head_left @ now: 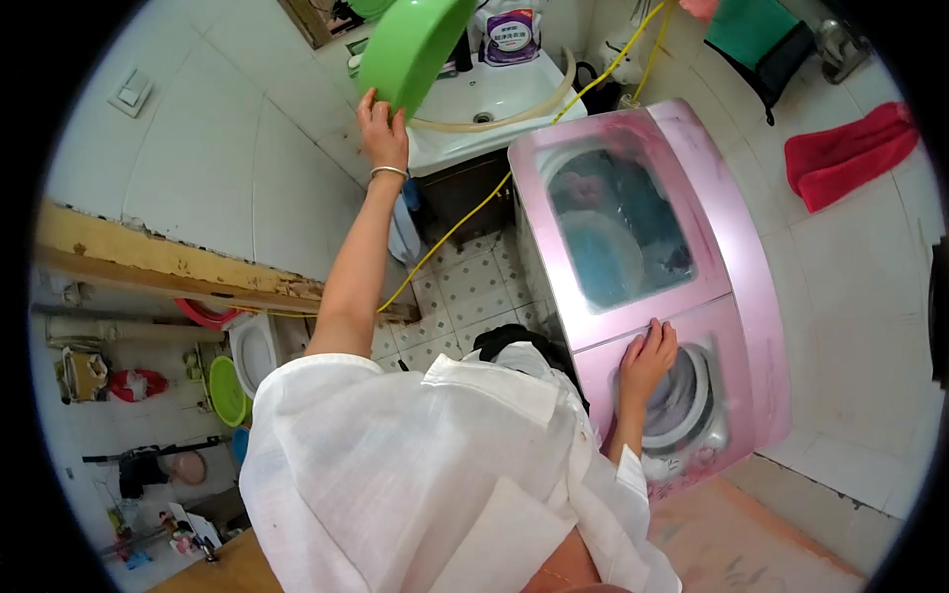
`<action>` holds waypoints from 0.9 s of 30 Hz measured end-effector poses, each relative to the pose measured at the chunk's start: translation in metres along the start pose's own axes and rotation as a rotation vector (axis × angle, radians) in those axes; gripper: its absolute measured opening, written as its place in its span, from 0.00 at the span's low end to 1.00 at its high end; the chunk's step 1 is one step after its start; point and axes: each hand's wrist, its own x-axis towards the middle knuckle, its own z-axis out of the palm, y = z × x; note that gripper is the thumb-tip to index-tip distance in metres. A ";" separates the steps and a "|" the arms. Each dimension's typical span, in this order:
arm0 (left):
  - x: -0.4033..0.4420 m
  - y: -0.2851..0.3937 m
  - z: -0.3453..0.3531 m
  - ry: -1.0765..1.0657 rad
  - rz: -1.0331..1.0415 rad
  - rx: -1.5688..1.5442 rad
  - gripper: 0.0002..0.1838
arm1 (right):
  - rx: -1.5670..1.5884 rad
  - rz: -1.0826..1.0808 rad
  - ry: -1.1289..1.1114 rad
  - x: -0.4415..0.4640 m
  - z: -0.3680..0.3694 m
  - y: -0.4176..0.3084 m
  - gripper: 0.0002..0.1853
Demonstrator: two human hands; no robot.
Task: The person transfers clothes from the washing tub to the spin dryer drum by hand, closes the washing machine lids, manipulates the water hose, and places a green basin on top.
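Observation:
My left hand, with a bracelet at the wrist, grips the lower rim of a green plastic basin, which is tilted up on its side over the left of the white sink. My right hand lies on a pink twin-tub washing machine, fingers stretched over the spinner-side lid close to the seam between the two lids. Both lids are down. Through the clear window of the wash-side lid, bluish water and a pinkish shape show dimly.
A beige hose curves along the sink's front edge. Behind it stands a purple-and-white detergent pouch. A yellow cable runs across the floor and past the sink. On the right wall hang a red cloth and a green-and-black cloth.

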 end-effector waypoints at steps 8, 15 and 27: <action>0.001 0.013 0.009 -0.040 0.175 -0.010 0.07 | 0.033 0.028 -0.004 0.000 0.000 0.003 0.20; -0.012 0.033 0.002 -0.185 -0.357 -0.134 0.09 | 0.080 0.053 0.011 -0.004 0.006 0.010 0.20; -0.119 0.144 -0.010 -0.713 -1.395 -1.314 0.16 | 0.087 0.059 0.047 -0.005 0.012 0.012 0.19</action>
